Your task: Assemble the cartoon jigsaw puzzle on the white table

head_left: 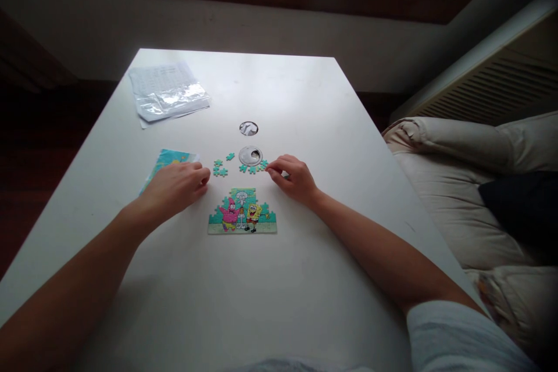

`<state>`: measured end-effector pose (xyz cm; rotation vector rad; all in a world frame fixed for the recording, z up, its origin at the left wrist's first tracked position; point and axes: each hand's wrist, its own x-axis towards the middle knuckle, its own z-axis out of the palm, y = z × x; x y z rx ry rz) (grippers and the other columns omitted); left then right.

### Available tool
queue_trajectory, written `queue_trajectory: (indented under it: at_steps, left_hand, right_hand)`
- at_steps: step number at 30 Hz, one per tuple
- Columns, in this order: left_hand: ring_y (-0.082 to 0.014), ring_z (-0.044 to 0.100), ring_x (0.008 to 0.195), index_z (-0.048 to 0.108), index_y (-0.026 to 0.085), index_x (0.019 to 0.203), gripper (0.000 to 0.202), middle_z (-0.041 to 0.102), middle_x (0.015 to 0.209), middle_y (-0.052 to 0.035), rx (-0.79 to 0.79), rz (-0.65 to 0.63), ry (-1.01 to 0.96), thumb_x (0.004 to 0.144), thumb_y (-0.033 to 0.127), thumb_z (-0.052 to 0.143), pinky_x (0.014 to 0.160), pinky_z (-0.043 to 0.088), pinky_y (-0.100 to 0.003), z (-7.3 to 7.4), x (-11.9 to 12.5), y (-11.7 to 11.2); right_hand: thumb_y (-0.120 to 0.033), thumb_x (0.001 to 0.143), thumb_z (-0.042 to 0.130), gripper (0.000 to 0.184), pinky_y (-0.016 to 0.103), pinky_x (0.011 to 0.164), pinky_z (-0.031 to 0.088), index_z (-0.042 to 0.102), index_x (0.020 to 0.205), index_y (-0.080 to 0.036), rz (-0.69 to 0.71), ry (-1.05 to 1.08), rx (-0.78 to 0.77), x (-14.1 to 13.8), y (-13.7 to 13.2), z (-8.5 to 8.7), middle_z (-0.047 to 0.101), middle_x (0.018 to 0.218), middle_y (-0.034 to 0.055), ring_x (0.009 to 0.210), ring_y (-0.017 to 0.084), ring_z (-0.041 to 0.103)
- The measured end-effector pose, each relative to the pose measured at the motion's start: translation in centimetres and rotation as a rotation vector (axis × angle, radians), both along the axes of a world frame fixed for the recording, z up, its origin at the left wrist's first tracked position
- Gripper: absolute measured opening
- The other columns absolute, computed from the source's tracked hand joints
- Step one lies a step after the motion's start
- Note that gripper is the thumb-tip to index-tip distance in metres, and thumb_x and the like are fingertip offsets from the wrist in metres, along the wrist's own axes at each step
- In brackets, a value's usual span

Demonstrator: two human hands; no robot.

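A partly built cartoon jigsaw puzzle [242, 213] lies flat on the white table [279, 279] in front of me. Several loose teal pieces [220, 167] are scattered just beyond it, some beside a small round tin [250, 155]. My right hand [293, 177] rests on the table with its fingers pinched at the teal pieces by the tin. My left hand [176, 186] lies knuckles up with fingers curled, beside the loose pieces and over the corner of a teal picture card [168, 163]. Whether the left fingers hold a piece is hidden.
A round lid [248, 128] sits behind the tin. A clear plastic bag on paper sheets [168, 94] lies at the far left of the table. A cream sofa [471, 186] with a dark cushion stands to the right, a window behind.
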<state>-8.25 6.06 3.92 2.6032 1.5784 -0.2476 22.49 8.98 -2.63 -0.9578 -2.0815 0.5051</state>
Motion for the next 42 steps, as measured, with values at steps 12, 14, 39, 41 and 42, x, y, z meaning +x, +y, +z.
queue_trajectory:
  at_steps: [12,14,39,41,42]
  left_hand:
    - [-0.0216,0.060,0.074,0.060,0.024,0.080,0.016,0.068,0.087,-0.0039,-0.118,0.055,-0.064,0.086,0.037,0.055,0.057,0.029,-0.031,0.3,-1.8,0.1]
    - [-0.0206,0.059,0.069,0.058,0.024,0.073,0.017,0.067,0.081,-0.0033,-0.106,0.031,-0.104,0.085,0.035,0.054,0.055,0.029,-0.031,-0.3,-2.1,0.2]
    - [-0.0159,0.065,0.095,0.064,0.022,0.098,0.014,0.066,0.106,-0.0059,0.252,-0.135,-0.774,0.101,0.024,0.051,0.082,0.050,-0.028,-2.3,4.4,-2.2]
    - [-0.0153,0.064,0.092,0.064,0.023,0.101,0.013,0.065,0.104,-0.0055,0.263,-0.164,-0.763,0.101,0.024,0.051,0.080,0.049,-0.027,-2.5,4.5,-2.4]
    - [-0.0149,0.064,0.091,0.063,0.023,0.102,0.013,0.066,0.103,-0.0051,0.262,-0.172,-0.760,0.101,0.023,0.051,0.079,0.049,-0.027,-2.6,4.6,-2.5]
  right_hand:
    - [-0.022,0.094,0.057,0.016,0.031,0.073,0.042,0.070,0.085,-0.020,0.008,-0.011,-0.012,-0.1,0.1,0.0,0.066,0.076,0.0023,0.074,0.016,0.056]
    - [-0.022,0.094,0.057,0.016,0.031,0.073,0.042,0.070,0.085,-0.020,0.007,-0.010,-0.017,-0.1,0.0,0.0,0.066,0.076,0.0024,0.074,0.016,0.056]
    - [-0.025,0.095,0.060,0.013,0.031,0.077,0.047,0.071,0.090,-0.021,0.147,0.085,-0.134,-1.5,-1.9,1.2,0.070,0.083,0.0029,0.079,0.016,0.060]
    - [-0.027,0.095,0.061,0.012,0.031,0.078,0.048,0.071,0.092,-0.021,0.182,0.092,-0.140,-1.6,-2.1,1.3,0.069,0.084,0.0030,0.079,0.015,0.061]
    - [-0.028,0.095,0.061,0.012,0.030,0.078,0.048,0.071,0.094,-0.021,0.199,0.097,-0.140,-1.7,-2.2,1.4,0.069,0.084,0.0031,0.079,0.015,0.062]
